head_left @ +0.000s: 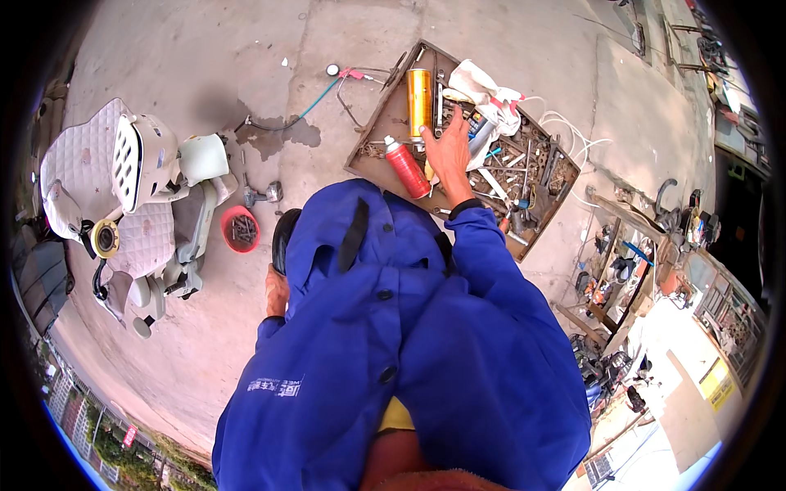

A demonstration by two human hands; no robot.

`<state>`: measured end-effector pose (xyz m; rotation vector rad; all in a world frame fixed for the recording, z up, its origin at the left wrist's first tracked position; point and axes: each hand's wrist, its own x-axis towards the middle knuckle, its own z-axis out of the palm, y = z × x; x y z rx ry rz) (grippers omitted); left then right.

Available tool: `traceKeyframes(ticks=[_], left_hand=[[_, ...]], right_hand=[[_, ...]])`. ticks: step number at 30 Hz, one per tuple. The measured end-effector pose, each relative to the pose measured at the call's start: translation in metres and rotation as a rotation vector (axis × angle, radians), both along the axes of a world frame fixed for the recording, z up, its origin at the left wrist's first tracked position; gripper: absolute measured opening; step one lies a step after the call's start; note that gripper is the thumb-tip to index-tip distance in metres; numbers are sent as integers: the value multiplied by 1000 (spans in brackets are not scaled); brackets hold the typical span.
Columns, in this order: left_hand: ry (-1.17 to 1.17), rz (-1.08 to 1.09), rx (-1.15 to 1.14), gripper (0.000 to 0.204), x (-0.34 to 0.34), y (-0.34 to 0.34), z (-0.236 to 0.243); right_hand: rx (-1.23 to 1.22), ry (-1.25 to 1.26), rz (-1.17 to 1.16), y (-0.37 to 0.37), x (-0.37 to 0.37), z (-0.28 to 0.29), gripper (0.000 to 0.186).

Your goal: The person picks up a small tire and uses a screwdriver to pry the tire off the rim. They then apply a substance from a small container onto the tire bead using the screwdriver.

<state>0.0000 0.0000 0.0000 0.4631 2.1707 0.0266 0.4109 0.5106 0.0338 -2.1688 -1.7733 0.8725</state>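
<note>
Holds the right hand [448, 155] wide over the tool tray [375, 124], thumb at the lower end of the golden spray can [419, 102] inside it; cannot tell if touching. Has the left hand [277, 293] beside the blue work clothes [344, 319], partly hidden, so cannot tell its grip. Likely light, stiff, rather slippery; best to grasp around the can's middle.

Free passage: bare pale concrete floor [327, 168] between the round red plastic bowl [239, 229] and the shallow brown square tray [395, 110]. Obstructions inside tray: gold cylindrical can [419, 105] and red cylindrical can [408, 170], left of the right hand [448, 154]; crumpled white cloth [491, 92], beyond its fingers.
</note>
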Motion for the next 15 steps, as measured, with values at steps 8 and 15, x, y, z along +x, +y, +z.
traceKeyframes(ticks=[8, 15], left_hand=[[352, -247, 84, 67, 51, 192, 139], [495, -413, 502, 68, 92, 253, 254]], right_hand=[[193, 171, 9, -69, 46, 20, 94], [447, 393, 153, -103, 43, 95, 93]])
